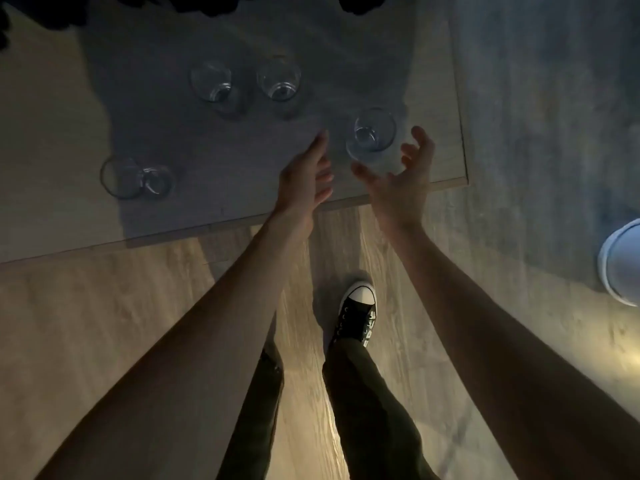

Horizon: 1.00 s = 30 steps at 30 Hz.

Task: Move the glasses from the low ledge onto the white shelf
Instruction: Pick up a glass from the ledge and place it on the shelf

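Observation:
Several clear glasses stand on the low wooden ledge [453, 98], which lies in shadow. The nearest glass [373, 135] is close to the ledge's right front corner. My left hand [306, 176] is just to its left, fingers extended and empty. My right hand [403, 174] is just to its right and front, fingers spread and curled, touching nothing that I can see. Two more glasses [211, 81] [280, 79] stand farther back. Another glass [133, 177] is at the left, looking tipped on its side. The white shelf is not in view.
Wooden floor [104, 323] lies in front of the ledge, where my black sneaker [356, 315] and dark trouser legs stand. A white round object [621, 263] is at the right edge on a grey rug. Dark shapes [207, 3] hang along the top edge.

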Each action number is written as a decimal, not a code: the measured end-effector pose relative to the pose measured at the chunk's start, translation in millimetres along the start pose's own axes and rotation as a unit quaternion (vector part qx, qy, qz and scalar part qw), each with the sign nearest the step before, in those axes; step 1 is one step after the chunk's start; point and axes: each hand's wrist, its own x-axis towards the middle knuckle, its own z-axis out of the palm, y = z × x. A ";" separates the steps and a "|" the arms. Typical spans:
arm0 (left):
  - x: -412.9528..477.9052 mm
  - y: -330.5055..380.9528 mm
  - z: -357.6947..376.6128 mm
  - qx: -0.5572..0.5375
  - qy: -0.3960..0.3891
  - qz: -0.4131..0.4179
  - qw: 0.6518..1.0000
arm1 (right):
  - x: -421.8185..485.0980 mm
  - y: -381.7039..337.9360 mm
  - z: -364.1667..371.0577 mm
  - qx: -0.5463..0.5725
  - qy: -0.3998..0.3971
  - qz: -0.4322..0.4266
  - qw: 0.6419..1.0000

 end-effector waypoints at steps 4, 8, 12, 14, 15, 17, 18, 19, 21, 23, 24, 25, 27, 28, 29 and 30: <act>21.2 -6.3 3.8 -0.057 -0.005 -0.015 0.998 | 25.3 4.9 12.1 -0.072 -0.033 -0.062 0.995; 28.6 -1.7 10.2 -0.092 -0.007 -0.023 0.995 | 35.2 0.1 17.6 -0.069 -0.026 -0.124 0.990; 19.4 7.7 13.6 -0.131 -0.011 -0.035 0.991 | 31.0 -12.3 9.0 -0.071 -0.038 -0.158 0.984; 12.3 15.7 15.1 -0.153 -0.014 -0.036 0.988 | 22.4 -24.1 4.0 -0.066 -0.056 -0.185 0.979; 7.2 19.9 15.7 -0.165 -0.015 -0.032 0.986 | 17.8 -29.5 1.7 -0.066 -0.074 -0.205 0.974; -6.3 26.4 15.7 -0.197 -0.013 -0.028 0.980 | 6.9 -41.0 -3.9 -0.076 -0.122 -0.235 0.961; -15.7 29.1 14.1 -0.209 -0.013 -0.025 0.978 | 0.9 -47.1 -7.0 -0.080 -0.143 -0.242 0.956; -26.2 31.6 11.8 -0.216 -0.012 -0.023 0.976 | -4.9 -53.0 -10.2 -0.081 -0.156 -0.249 0.953; -51.1 36.4 4.5 -0.223 -0.014 -0.015 0.975 | -17.6 -68.7 -17.1 -0.081 -0.169 -0.257 0.948; -76.4 43.5 -3.9 -0.228 -0.022 0.001 0.973 | -31.5 -88.6 -23.9 -0.087 -0.182 -0.266 0.942; -89.9 48.8 -8.7 -0.235 -0.024 0.007 0.972 | -39.4 -100.8 -27.1 -0.088 -0.198 -0.268 0.939; -103.3 54.6 -13.7 -0.240 -0.024 0.015 0.970 | -47.7 -114.3 -30.3 -0.089 -0.216 -0.267 0.935; -132.8 67.6 -25.9 -0.245 -0.021 0.034 0.969 | -65.9 -145.2 -37.0 -0.100 -0.251 -0.268 0.925; -148.7 75.1 -32.4 -0.250 -0.018 0.041 0.967 | -75.7 -161.5 -40.0 -0.109 -0.269 -0.272 0.918; -165.5 82.6 -40.1 -0.258 -0.015 0.047 0.965 | -85.4 -177.6 -42.6 -0.118 -0.286 -0.278 0.909; -183.0 90.5 -48.3 -0.268 -0.011 0.054 0.962 | -95.9 -194.9 -44.9 -0.129 -0.302 -0.288 0.900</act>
